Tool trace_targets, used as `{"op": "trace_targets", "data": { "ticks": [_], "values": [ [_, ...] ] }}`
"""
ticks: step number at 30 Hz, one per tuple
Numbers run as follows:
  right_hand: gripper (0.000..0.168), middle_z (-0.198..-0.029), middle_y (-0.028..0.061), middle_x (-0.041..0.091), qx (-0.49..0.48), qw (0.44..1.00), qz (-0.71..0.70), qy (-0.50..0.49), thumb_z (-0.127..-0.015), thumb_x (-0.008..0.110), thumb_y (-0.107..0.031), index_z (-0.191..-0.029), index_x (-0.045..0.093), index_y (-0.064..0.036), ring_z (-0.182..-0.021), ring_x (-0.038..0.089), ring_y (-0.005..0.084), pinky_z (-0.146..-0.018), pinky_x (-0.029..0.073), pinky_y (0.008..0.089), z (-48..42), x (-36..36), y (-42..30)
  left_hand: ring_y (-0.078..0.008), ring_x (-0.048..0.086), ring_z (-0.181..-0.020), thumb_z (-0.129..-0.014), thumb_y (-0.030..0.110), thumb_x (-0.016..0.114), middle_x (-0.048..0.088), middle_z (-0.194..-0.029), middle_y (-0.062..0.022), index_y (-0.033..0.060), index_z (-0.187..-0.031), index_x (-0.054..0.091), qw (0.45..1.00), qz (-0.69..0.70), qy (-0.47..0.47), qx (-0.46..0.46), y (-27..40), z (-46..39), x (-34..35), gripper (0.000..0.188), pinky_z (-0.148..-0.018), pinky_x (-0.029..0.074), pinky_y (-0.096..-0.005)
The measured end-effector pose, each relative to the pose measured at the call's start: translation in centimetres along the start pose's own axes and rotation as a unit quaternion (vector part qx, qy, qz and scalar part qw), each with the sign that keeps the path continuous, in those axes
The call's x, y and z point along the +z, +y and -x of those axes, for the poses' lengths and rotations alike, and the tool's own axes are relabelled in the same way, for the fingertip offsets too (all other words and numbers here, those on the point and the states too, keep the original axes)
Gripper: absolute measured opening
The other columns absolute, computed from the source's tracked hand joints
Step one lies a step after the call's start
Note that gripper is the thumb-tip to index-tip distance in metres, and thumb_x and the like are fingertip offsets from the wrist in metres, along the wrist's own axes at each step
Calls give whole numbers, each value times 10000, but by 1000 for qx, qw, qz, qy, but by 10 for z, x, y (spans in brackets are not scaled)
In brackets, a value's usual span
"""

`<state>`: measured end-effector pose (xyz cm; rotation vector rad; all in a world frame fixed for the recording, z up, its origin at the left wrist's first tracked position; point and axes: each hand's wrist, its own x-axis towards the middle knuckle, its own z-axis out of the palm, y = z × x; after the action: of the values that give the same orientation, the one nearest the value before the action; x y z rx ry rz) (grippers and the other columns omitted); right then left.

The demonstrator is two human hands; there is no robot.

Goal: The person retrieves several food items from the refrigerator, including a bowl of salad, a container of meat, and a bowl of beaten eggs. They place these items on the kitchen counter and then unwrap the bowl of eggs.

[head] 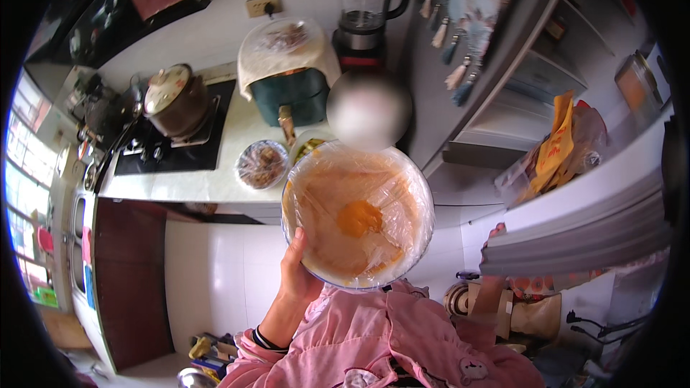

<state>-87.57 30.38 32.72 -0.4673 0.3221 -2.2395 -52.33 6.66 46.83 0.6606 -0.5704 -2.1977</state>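
My left hand (302, 275) holds a large white bowl (426, 242) with a blue rim by its left side, thumb over the edge. Clear plastic wrap (329, 188) is stretched across the bowl's mouth. Under it lies an orange mass (360, 219), with orange smears around the inside. At the right, my right hand (495, 230) has its fingers around the edge of the refrigerator door (577, 231), which covers most of the hand. The door stands open beside the refrigerator compartment (539, 102), where shelves show.
Door shelves hold a plastic bag with an orange packet (555, 140) and a jar (636, 83). On the counter are a wrapped food bowl (262, 164), a green air fryer (291, 97), a blender (361, 16) and a lidded pot (178, 102) on the stove. A blurred round patch hides some counter.
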Motion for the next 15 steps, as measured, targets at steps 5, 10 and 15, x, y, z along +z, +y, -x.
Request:
{"op": "trace_targets", "data": {
  "ticks": [5,10,15],
  "values": [
    [549,-1310,186,357,-41,997,72,-8,-893,461,-356,-1301,319,-17,-1220,351,290,-1025,288,424,-57,77,45,-283,374,-1207,-847,408,520,381,-1313,-129,26,-1319,290,995,16,69,64,22,14,-35,649,-1002,315,-429],
    [420,-1156,53,511,-17,986,165,29,-893,474,-374,-1188,451,-76,-1051,490,215,-889,418,342,-84,71,50,-283,417,-1171,-854,384,510,427,-1277,-119,42,-1297,339,982,33,122,138,42,31,-74,585,-971,348,-430],
    [373,-979,65,566,68,937,301,165,-885,496,-384,-1066,508,-57,-860,547,174,-735,454,287,-100,92,56,-283,427,-1165,-876,398,452,428,-1286,-110,61,-1304,334,961,24,169,217,66,56,-105,557,-963,353,-436]
  ]
}}
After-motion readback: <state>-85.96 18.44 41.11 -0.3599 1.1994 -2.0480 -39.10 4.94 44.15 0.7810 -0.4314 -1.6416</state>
